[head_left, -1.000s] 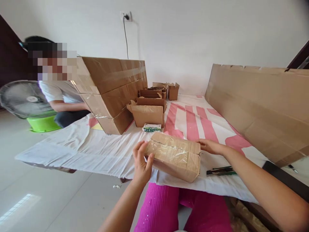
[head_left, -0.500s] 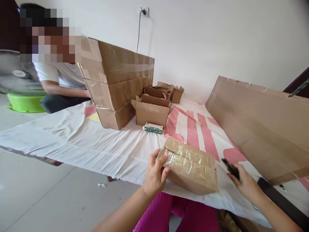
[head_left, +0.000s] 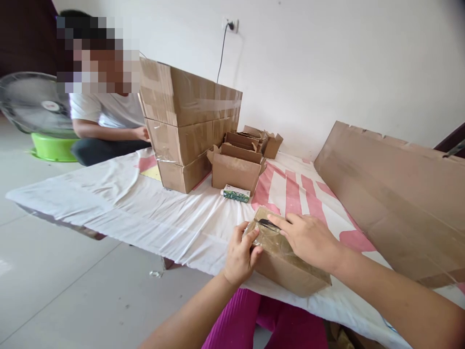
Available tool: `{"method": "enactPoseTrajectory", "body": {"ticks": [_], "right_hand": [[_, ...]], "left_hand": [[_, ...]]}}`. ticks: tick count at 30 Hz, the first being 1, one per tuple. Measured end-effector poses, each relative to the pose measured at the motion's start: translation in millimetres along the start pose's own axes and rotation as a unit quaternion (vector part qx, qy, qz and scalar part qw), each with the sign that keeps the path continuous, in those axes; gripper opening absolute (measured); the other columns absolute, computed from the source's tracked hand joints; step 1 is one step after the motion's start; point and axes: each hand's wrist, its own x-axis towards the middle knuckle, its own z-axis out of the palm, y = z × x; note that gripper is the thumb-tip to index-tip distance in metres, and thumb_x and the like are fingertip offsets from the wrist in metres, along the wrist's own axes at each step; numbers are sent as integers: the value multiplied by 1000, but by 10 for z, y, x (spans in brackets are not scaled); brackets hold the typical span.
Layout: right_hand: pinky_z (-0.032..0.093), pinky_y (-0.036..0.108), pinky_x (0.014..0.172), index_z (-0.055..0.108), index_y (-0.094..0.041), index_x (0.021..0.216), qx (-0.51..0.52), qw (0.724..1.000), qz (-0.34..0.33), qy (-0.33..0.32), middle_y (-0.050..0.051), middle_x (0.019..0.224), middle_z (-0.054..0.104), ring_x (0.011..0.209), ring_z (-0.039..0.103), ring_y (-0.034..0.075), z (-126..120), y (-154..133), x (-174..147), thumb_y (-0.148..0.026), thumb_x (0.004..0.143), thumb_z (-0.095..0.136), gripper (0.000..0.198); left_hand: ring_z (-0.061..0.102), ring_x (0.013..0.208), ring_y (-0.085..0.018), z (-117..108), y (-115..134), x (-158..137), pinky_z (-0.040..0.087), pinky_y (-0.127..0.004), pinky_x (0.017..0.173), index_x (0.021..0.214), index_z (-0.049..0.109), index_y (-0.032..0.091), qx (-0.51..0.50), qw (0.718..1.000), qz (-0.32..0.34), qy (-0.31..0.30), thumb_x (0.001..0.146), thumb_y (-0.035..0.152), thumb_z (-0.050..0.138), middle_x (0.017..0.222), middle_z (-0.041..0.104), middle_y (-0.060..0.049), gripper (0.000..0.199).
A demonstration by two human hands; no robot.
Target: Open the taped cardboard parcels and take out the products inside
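A taped cardboard box [head_left: 290, 272] sits at the cloth's near edge, just above my knees. My left hand [head_left: 242, 254] grips its left end, fingers on the top and thumb on the near side. Above the box's top, my right hand [head_left: 308, 237] is closed on a black utility knife [head_left: 268, 223]. The knife lies along the taped seam near the left end; its blade tip is too small to make out. A small green and white carton [head_left: 236, 193] lies just beyond the box.
Stacked taped boxes [head_left: 196, 140] stand at the left back, with open cartons [head_left: 234, 169] beside them. A large cardboard sheet [head_left: 385, 203] leans on the right. At the left a person [head_left: 109, 126] sits near a fan [head_left: 39, 104] and a green basin [head_left: 54, 147].
My right hand has moved left with the knife, from beside the box onto its top seam. My left hand stays on the box's left end. The view has shifted slightly.
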Motion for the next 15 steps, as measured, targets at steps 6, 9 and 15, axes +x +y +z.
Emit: {"method": "enactPoseTrajectory", "body": {"ticks": [6,9,15], "right_hand": [[43,31,68,56,-26,130,-52,995,-12,-89,8,92,68,74,65,19,-160,-4,-58,-4,85,41,52],[42,30,63,58,-26,127,-77,992,5,-103,6,87,68,70,64,18,-230,55,-260,-2,82,41,54],[36,27,56,60,-27,123,-101,989,19,-105,3,79,66,63,60,15,-196,234,-672,6,72,41,63]], "left_hand": [[54,115,-27,-17,5,0,52,-43,89,123,52,21,-1,1000,0,-4,98,45,36,124,47,-15,39],[54,115,-27,-18,2,8,52,-42,89,122,52,20,1,1000,8,-3,98,43,37,123,47,-15,37],[53,116,-28,-29,-18,-5,50,-44,91,122,52,20,5,1000,3,-13,97,40,40,124,48,-15,35]]}}
